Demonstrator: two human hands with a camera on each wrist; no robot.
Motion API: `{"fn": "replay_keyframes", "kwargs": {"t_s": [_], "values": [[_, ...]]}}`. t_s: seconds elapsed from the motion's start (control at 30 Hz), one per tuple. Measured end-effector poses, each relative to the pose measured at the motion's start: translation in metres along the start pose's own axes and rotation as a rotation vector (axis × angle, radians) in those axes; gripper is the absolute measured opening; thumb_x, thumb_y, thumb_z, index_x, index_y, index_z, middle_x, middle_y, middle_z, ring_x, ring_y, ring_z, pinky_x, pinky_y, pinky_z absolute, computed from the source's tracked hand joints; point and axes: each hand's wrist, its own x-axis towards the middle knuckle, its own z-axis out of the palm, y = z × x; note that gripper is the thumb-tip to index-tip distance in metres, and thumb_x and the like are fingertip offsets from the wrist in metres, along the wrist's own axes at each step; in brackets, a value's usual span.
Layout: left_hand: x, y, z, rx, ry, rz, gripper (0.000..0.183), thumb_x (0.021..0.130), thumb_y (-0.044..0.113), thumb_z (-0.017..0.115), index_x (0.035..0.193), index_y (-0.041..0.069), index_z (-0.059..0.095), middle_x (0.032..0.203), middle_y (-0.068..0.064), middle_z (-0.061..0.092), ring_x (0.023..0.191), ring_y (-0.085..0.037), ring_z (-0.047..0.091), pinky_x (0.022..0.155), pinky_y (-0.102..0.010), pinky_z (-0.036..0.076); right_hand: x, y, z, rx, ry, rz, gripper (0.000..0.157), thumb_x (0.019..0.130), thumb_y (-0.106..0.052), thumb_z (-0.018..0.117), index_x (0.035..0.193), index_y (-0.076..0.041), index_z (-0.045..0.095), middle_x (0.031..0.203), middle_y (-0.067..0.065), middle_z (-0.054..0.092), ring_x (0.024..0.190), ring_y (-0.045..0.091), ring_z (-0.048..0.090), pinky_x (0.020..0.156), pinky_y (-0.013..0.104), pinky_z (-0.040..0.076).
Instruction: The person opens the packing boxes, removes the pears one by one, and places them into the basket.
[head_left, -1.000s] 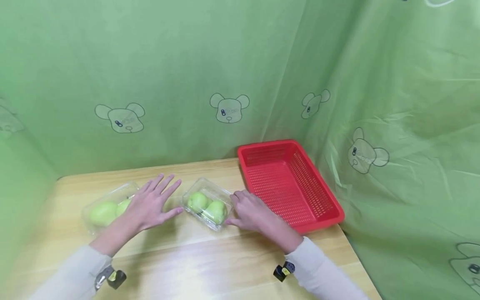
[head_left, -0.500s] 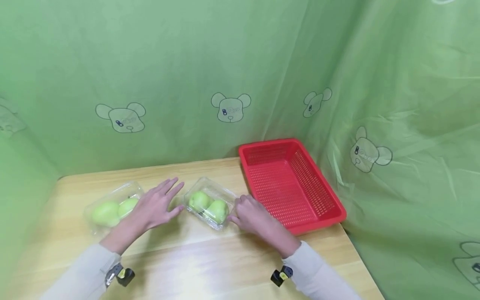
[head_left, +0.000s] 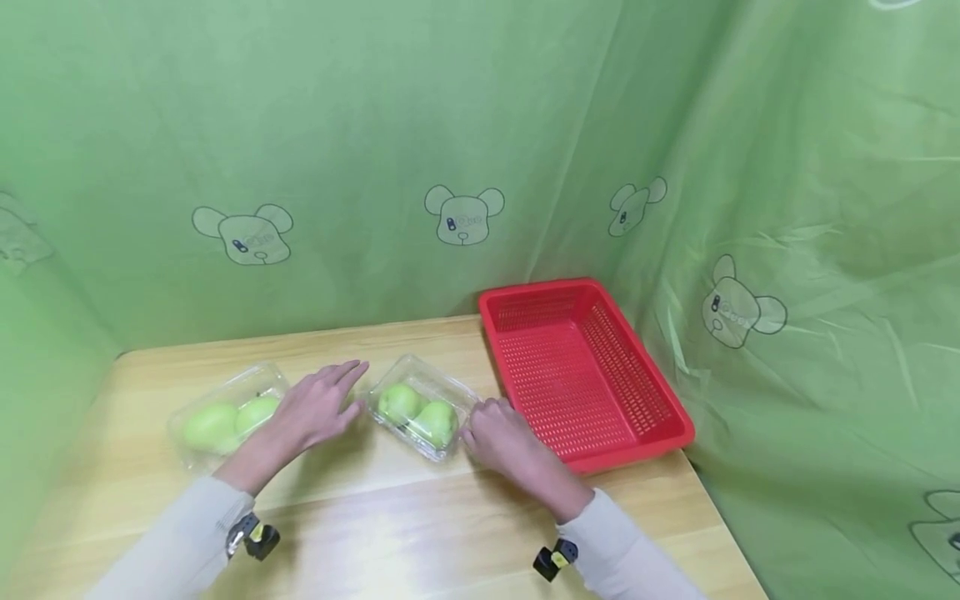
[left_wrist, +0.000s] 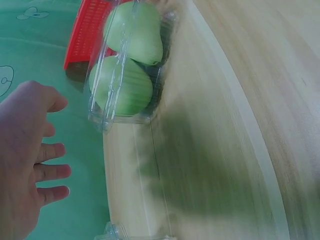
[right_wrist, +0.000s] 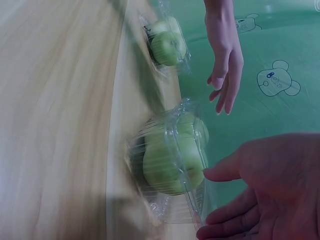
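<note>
Two green pears [head_left: 434, 423] sit inside a clear plastic box [head_left: 442, 385] on the wooden table, in the middle of the head view. My right hand [head_left: 501, 440] is at the box's right edge, its fingers curled and its thumb against the rim. In the right wrist view, the thumb and fingertips meet the rim of the box [right_wrist: 172, 120]. My left hand [head_left: 315, 408] hovers left of this box with its fingers extended, holding nothing. Behind the left wrist lies a second clear box [head_left: 243, 385] with green pears [head_left: 210, 427], partly covered by the forearm.
A red perforated basket [head_left: 564, 377] stands at the table's back right, just beyond my right hand. Green curtains [head_left: 360, 167] with bear faces enclose the back and sides. The wooden table [head_left: 375, 533] stretches in front of both boxes.
My left hand has shifted slightly right and its spread fingers have drawn closer together. The right hand's fingers have curled in more at the box edge. Both boxes stay in place.
</note>
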Motion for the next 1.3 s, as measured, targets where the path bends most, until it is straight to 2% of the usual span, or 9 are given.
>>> {"fn": "replay_keyframes", "kwargs": {"t_s": [0.17,0.37,0.5,0.63,0.83,0.97,1.13,1.3], "values": [[0.004,0.000,0.003,-0.024,-0.017,-0.022,0.059,0.104,0.033,0.055,0.154,0.002,0.044,0.151,-0.027,0.053,0.135,-0.049,0.055,0.114,-0.062,0.046,-0.002,-0.002,0.004,-0.033,-0.035,0.026,0.035,0.102,-0.022,0.058,0.071,-0.005,0.061,0.075,0.010,0.059,0.070,0.023,0.055,0.069,0.036,0.056],[0.010,-0.001,0.008,-0.038,-0.002,-0.043,0.054,0.104,0.029,0.056,0.148,0.000,0.050,0.144,-0.026,0.060,0.130,-0.045,0.060,0.109,-0.060,0.051,-0.003,-0.006,0.010,-0.175,-0.046,-0.001,0.027,0.102,-0.020,0.059,0.086,-0.001,0.072,0.080,0.011,0.063,0.070,0.022,0.057,0.066,0.031,0.057],[0.014,-0.001,0.013,-0.040,0.019,-0.031,0.047,0.104,0.025,0.056,0.142,-0.002,0.055,0.133,-0.025,0.067,0.119,-0.041,0.066,0.101,-0.055,0.056,-0.003,-0.008,0.017,-0.263,-0.021,-0.023,0.026,0.100,-0.019,0.059,0.085,-0.003,0.073,0.080,0.011,0.064,0.070,0.022,0.058,0.068,0.035,0.058],[0.017,-0.003,0.020,-0.025,0.036,-0.012,0.039,0.104,0.020,0.057,0.135,-0.002,0.060,0.120,-0.022,0.072,0.105,-0.035,0.069,0.088,-0.048,0.061,-0.004,-0.008,0.024,-0.329,0.019,-0.037,0.032,0.101,-0.023,0.057,0.077,-0.006,0.070,0.076,0.010,0.063,0.067,0.021,0.057,0.069,0.037,0.056],[0.022,-0.006,0.029,0.018,0.048,0.006,0.030,0.104,0.019,0.055,0.125,0.001,0.065,0.109,-0.016,0.073,0.094,-0.028,0.067,0.076,-0.040,0.060,-0.004,-0.008,0.032,-0.312,0.058,0.016,0.034,0.101,-0.022,0.055,0.072,-0.006,0.064,0.073,0.010,0.061,0.064,0.021,0.054,0.065,0.035,0.054],[0.023,-0.008,0.034,0.042,0.052,0.011,0.024,0.103,0.018,0.056,0.117,0.002,0.066,0.097,-0.011,0.071,0.083,-0.022,0.062,0.068,-0.034,0.055,-0.005,-0.009,0.037,-0.321,0.088,0.017,0.031,0.099,-0.019,0.057,0.070,-0.007,0.063,0.070,0.008,0.060,0.061,0.021,0.053,0.060,0.034,0.053],[0.023,-0.008,0.040,0.023,0.068,0.019,0.016,0.104,0.015,0.056,0.109,0.004,0.065,0.084,-0.005,0.065,0.074,-0.017,0.055,0.062,-0.028,0.048,-0.007,-0.011,0.042,-0.338,0.124,0.018,0.025,0.095,-0.017,0.058,0.074,-0.005,0.064,0.069,0.008,0.058,0.060,0.020,0.052,0.056,0.032,0.051],[0.020,-0.005,0.047,-0.023,0.066,0.009,0.016,0.104,0.010,0.049,0.109,0.003,0.063,0.084,-0.007,0.066,0.070,-0.017,0.052,0.059,-0.027,0.044,-0.006,-0.014,0.042,-0.287,0.098,0.037,0.021,0.093,-0.014,0.057,0.078,-0.002,0.065,0.071,0.009,0.058,0.062,0.021,0.052,0.060,0.033,0.052]]}}
